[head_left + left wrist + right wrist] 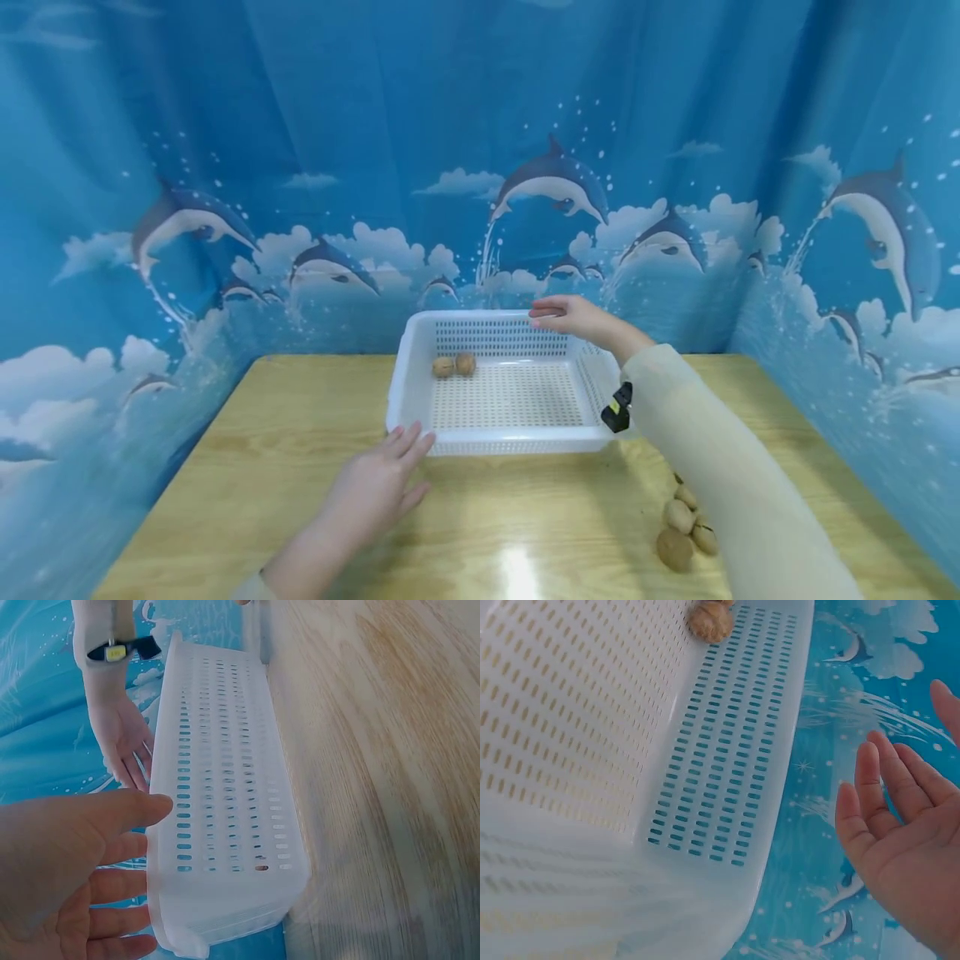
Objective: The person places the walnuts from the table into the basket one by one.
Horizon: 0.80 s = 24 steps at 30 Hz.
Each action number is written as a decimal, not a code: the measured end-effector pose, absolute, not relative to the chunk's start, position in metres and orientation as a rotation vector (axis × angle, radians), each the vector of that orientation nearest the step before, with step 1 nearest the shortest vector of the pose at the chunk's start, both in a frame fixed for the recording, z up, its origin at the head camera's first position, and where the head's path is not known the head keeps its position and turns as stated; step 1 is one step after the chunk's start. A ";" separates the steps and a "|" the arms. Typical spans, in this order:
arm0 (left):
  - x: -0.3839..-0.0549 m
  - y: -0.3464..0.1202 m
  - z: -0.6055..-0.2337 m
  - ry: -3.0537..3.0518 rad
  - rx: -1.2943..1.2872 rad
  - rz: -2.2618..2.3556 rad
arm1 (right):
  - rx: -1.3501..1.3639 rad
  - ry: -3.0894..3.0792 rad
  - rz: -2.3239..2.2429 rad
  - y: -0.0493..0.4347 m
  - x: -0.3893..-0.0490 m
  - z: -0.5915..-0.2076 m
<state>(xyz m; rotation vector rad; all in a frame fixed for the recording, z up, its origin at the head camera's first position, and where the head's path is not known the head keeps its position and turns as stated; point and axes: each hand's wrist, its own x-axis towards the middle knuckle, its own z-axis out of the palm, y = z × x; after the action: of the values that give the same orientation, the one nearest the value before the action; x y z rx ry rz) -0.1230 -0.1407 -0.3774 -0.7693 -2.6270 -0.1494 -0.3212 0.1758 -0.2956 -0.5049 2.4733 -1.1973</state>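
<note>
A white perforated plastic basket [517,435] stands on the table. Inside, two walnuts [454,365] lie side by side at its far left corner; in the right wrist view, one walnut [710,622] shows at the top. My left hand [378,483] is at the basket's front left rim, fingers extended and fingertips right at the edge, holding nothing. Above the far right part of the basket is my right hand [573,321], its palm empty and fingers loosely extended in the right wrist view.
Several walnuts [679,518] lie on the wooden table [300,425] to the right, partly hidden behind my right sleeve [735,467]. A blue curtain [375,167] printed with dolphins hangs behind the table and along both sides. A black wrist device [617,408] sits on my right forearm.
</note>
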 end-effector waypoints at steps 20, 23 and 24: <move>-0.122 -0.142 -0.388 -2.561 -0.812 -0.086 | -0.445 2.531 -1.300 0.271 -0.233 -0.313; -0.120 -0.140 -0.389 -2.564 -0.793 -0.089 | -0.453 2.562 -1.309 0.286 -0.222 -0.318; -0.119 -0.140 -0.390 -2.560 -0.788 -0.093 | -0.454 2.572 -1.307 0.291 -0.219 -0.320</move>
<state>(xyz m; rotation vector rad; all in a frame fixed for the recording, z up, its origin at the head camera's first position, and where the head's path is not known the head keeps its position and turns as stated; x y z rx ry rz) -0.1185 -0.1402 -0.3897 -0.7881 -2.5599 -0.0926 -0.2186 0.2911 -0.3199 -0.4544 2.5722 -1.3068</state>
